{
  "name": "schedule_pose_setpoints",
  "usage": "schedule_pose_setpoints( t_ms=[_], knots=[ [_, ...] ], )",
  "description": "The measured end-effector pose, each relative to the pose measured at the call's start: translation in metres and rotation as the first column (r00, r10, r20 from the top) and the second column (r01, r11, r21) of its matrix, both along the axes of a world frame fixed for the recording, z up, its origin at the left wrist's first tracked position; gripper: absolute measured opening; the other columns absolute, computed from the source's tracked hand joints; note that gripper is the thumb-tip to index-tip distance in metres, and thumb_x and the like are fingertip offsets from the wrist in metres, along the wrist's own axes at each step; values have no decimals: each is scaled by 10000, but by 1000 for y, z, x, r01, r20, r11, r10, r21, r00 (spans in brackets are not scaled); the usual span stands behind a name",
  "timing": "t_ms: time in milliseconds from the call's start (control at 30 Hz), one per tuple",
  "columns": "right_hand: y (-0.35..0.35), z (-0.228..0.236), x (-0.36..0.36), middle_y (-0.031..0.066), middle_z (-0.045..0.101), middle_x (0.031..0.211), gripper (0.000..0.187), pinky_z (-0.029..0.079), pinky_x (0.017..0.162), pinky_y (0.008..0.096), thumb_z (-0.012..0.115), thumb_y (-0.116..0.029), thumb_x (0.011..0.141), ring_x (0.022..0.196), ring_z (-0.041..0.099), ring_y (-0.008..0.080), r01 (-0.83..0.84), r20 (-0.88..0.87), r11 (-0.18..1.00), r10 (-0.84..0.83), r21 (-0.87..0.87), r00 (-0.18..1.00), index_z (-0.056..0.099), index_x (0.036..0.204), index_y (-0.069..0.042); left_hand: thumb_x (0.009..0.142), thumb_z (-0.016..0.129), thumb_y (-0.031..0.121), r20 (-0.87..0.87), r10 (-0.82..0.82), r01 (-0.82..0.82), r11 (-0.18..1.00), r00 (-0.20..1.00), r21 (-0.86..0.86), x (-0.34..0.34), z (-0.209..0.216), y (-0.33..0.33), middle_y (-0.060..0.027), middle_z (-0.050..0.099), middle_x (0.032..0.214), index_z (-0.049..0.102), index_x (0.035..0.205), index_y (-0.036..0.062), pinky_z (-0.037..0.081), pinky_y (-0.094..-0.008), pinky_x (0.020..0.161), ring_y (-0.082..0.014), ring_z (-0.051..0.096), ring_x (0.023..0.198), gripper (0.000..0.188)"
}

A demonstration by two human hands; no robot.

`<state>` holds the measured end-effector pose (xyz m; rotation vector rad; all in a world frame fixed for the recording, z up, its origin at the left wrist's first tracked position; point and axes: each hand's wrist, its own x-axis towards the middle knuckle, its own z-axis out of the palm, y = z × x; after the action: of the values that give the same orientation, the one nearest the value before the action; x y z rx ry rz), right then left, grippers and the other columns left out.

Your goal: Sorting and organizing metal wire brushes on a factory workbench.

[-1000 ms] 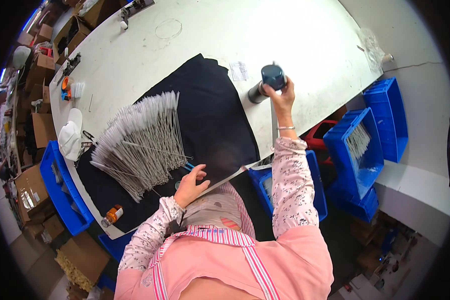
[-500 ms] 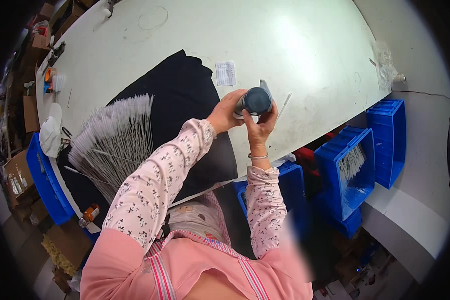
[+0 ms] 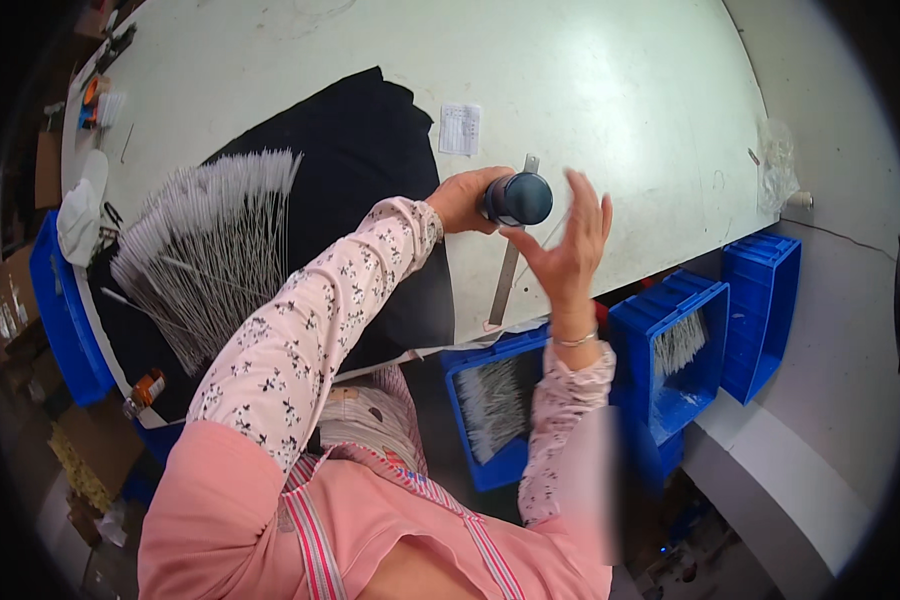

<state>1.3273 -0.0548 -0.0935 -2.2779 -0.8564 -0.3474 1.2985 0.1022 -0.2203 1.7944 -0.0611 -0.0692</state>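
Observation:
My left hand (image 3: pixel 465 201) is wrapped round the side of a dark, round-topped cup or bottle (image 3: pixel 523 199) above the table. Its exact kind cannot be made out from above. To its right, my right hand (image 3: pixel 573 250) is off it, fingers spread and slightly blurred, with the thumb close to the rim. Beneath the dark vessel runs a flat metal strip like a steel ruler (image 3: pixel 505 287), showing on both sides of it. Left of my hands, a fanned pile of thin white-bristled brushes with wire stems (image 3: pixel 215 250) lies on a black cloth (image 3: pixel 350 140).
A small printed paper (image 3: pixel 460 129) lies on the white table (image 3: pixel 630 130). Below its right edge stand blue bins, one with brushes (image 3: pixel 495 405), another with brushes (image 3: pixel 680 340), and a farther bin (image 3: pixel 765 310). A clear plastic bag (image 3: pixel 778 165) sits at the far right edge.
My right hand has let go of the dark vessel and moved right, its fingers opening. My left hand keeps its hold. The view has shifted, showing more of the near bin and the metal strip.

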Motion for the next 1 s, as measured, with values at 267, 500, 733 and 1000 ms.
schedule_pose_setpoints(
  t_ms=[267,500,733,1000],
  knots=[
    [12,21,27,156,503,1221,580,513,731,382,756,-117,653,942,602,334,-420,-309,751,296,-509,904,517,1180,-75,575,792,53,-35,-25,26,999,999,37,-2,7,2,-94,606,1101,488,1214,135,463,-316,900,-267,589,1013,712],
    [43,37,11,190,593,1004,696,520,628,376,786,-344,656,786,645,322,-152,-326,524,-257,-838,910,494,1186,1,579,784,52,-75,-28,33,997,997,65,0,10,3,-94,645,1010,522,1167,166,486,-350,850,-287,620,945,653],
    [47,39,10,210,609,995,773,512,673,390,768,-282,683,811,630,342,-179,-288,662,-58,-728,956,405,1315,-27,515,799,69,-118,-24,18,998,993,-54,2,-3,3,-90,657,968,549,1140,160,499,-340,820,-286,629,911,680],
    [41,36,4,211,620,971,751,506,695,407,736,-321,722,817,626,361,-168,-323,641,-131,-749,937,400,1338,-54,511,800,100,-21,13,-10,992,1000,124,0,-1,6,-87,657,957,558,1095,143,453,-381,850,-291,615,940,633]
  ],
)
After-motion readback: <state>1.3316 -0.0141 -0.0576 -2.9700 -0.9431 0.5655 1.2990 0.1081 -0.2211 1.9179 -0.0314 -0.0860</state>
